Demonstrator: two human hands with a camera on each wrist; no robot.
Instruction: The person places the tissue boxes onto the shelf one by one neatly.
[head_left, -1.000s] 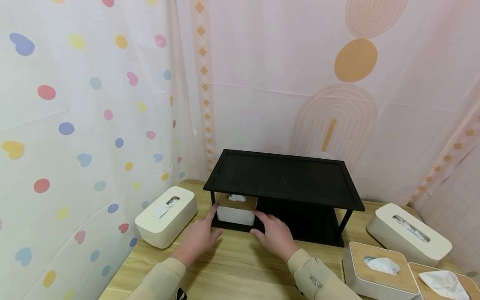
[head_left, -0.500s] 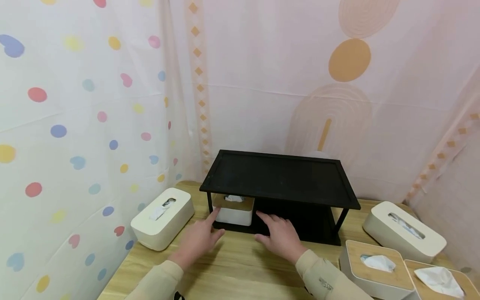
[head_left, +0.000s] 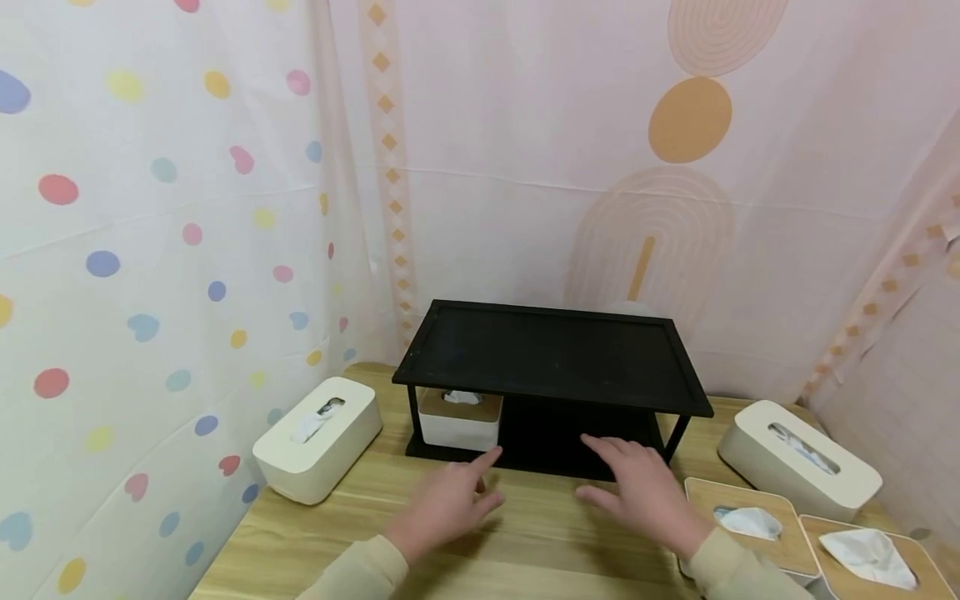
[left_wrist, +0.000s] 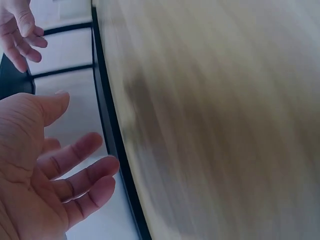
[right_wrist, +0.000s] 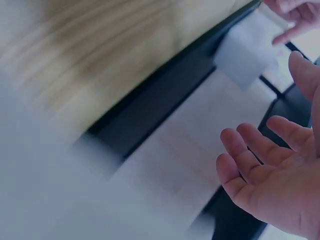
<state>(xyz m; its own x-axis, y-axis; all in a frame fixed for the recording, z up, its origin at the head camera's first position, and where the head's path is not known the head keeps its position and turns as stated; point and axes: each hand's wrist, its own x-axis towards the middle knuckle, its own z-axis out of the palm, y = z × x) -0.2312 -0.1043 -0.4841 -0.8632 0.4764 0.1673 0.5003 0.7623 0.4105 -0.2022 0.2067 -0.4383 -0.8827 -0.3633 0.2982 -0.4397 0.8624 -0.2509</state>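
In the head view, a wood-lidded tissue box with a white body (head_left: pixel 459 432) sits on the lower tier of a black two-tier shelf (head_left: pixel 555 350), at its left end. The left hand (head_left: pixel 447 507) is before the shelf's front edge, its index fingertip near the box's lower right corner; contact cannot be told. The right hand (head_left: pixel 643 492) is by the shelf's right half, well apart from that box. Both hands have extended, relaxed fingers and hold nothing. A white-lidded tissue box (head_left: pixel 318 446) stands left of the shelf. The left wrist view shows the left hand's fingers spread and loosely bent beside the shelf frame. In the right wrist view, the right hand's fingers are relaxed, and the blurred box sits on the shelf beyond them, near the left hand.
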